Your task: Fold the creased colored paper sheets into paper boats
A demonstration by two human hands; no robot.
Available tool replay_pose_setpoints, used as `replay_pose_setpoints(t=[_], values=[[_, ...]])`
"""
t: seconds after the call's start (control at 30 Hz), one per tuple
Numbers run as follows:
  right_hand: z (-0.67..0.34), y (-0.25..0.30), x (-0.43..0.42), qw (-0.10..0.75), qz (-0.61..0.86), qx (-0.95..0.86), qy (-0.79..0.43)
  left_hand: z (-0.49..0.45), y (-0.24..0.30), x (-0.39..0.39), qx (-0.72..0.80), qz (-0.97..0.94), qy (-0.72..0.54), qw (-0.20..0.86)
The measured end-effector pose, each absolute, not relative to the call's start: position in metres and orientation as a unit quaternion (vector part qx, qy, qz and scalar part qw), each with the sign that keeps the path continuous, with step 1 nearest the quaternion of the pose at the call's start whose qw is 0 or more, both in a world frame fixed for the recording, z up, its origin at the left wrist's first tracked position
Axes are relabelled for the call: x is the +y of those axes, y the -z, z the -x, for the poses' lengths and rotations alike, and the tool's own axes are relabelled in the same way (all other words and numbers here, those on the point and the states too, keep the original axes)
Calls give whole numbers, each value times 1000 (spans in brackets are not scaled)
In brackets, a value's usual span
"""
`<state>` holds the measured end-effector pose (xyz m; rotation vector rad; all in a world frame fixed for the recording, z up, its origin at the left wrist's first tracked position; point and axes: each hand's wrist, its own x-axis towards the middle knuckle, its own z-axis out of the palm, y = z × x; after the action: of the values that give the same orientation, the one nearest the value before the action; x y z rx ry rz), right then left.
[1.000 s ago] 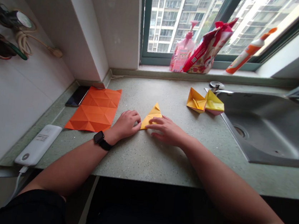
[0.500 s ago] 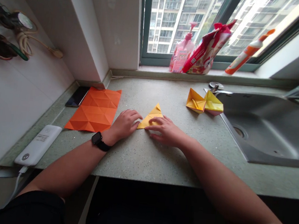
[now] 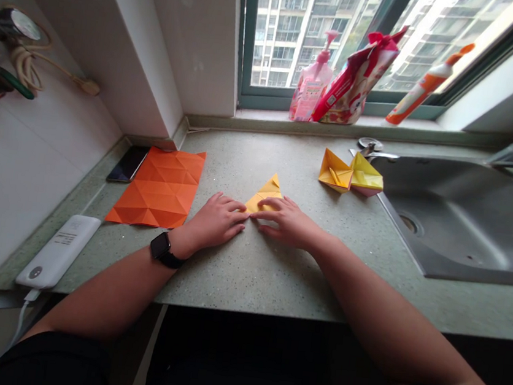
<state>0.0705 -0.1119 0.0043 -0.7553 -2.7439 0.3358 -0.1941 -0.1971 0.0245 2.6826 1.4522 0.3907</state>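
My left grip [image 3: 219, 219] and right grip [image 3: 286, 222] are closing together. Both are lying open, the right pressing the one yellow paper triangle [image 3: 266, 192].

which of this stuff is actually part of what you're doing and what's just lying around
Part of it: left hand, right hand, yellow folded paper triangle, probably creased orange paper, orange-yellow origami piece, yellow origami piece.
Lying about: smartphone, white power bank, pink pump bottle, stainless steel sink.
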Motion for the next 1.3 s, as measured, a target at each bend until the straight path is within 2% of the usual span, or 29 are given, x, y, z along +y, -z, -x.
replay_pose_setpoints(t=[0.33,0.7,0.9,1.3], values=[[-70,-4,-112,139,266,-947,-113,202,-29,-201,510,-852,-121,-8],[-69,-3,-113,155,248,-949,-116,211,-33,-188,498,-843,-203,25],[-70,-1,-112,159,241,-951,-114,202,-23,-185,467,-864,-180,44],[-77,-7,-101,265,304,-904,-145,208,-16,-178,529,-827,-188,35]])
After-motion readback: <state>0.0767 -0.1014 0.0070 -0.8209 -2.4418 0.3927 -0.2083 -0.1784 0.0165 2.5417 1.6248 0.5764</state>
